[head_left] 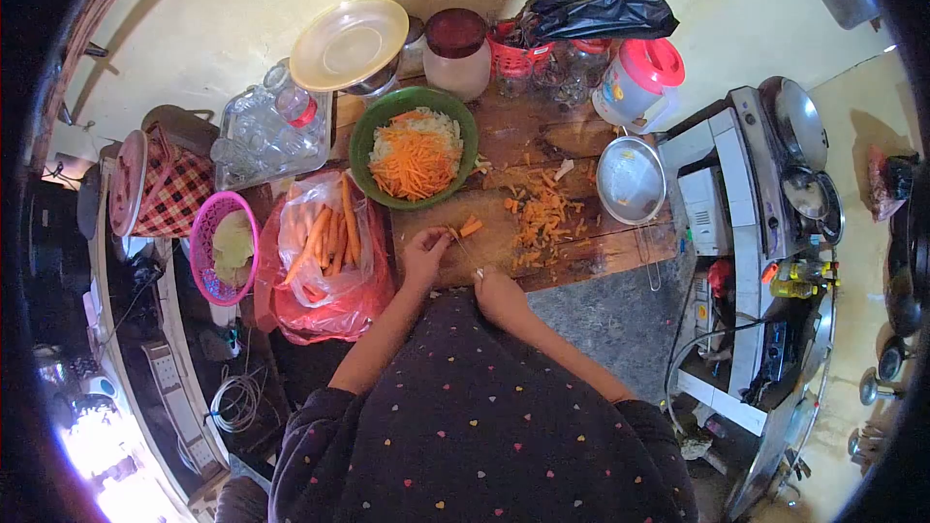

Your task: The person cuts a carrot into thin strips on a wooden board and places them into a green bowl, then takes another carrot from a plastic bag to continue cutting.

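Note:
My right hand (500, 296) is closed round the handle of a knife (465, 254), whose thin blade points up and left toward my left hand (425, 254). The fingers of my left hand are pinched at the blade's tip, beside a short piece of carrot (470, 227) on the wooden board (417, 223). What exactly they pinch is too small to tell. A green bowl (360, 167) above holds shredded carrot (415, 167) over pale shreds. Orange peelings (542, 218) lie scattered to the right. Whole carrots (329, 237) fill an open plastic bag (373, 295) at the left.
A metal strainer (632, 180) lies at the table's right, below a pitcher (639, 82). Jars (457, 63) and a yellow basin (349, 44) line the back. Glasses fill a tray (276, 169) near a pink basket (199, 252). A stove (760, 165) stands right.

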### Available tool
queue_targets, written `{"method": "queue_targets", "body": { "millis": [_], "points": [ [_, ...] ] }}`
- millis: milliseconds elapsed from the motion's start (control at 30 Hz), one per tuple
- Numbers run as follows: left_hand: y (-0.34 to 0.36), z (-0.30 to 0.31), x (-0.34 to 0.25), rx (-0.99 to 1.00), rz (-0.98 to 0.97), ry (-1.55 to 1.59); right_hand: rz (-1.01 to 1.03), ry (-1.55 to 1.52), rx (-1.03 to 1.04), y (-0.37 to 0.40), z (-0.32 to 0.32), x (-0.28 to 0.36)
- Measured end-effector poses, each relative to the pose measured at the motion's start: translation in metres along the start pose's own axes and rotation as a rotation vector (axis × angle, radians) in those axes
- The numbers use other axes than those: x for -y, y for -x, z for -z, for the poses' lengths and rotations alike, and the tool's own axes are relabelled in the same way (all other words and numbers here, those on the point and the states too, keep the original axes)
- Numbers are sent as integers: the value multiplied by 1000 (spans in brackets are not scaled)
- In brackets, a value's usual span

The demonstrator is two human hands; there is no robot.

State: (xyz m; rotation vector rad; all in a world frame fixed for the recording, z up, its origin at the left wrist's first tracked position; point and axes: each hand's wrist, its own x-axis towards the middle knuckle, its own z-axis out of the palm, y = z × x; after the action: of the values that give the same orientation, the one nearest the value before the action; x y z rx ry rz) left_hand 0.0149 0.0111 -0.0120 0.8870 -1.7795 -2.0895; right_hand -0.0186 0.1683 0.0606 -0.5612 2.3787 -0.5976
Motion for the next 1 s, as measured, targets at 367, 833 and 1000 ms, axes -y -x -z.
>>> {"method": "queue_targets", "body": {
  "millis": [367, 833, 1000],
  "points": [
    [2, -3, 0, 42, 104, -85, -23, 17, 36, -7, 0, -3],
    [6, 0, 1, 41, 34, -73, 20, -42, 6, -8, -4, -4],
    [4, -1, 6, 37, 16, -124, -14, -26, 24, -3, 5, 1]
  ]
}}
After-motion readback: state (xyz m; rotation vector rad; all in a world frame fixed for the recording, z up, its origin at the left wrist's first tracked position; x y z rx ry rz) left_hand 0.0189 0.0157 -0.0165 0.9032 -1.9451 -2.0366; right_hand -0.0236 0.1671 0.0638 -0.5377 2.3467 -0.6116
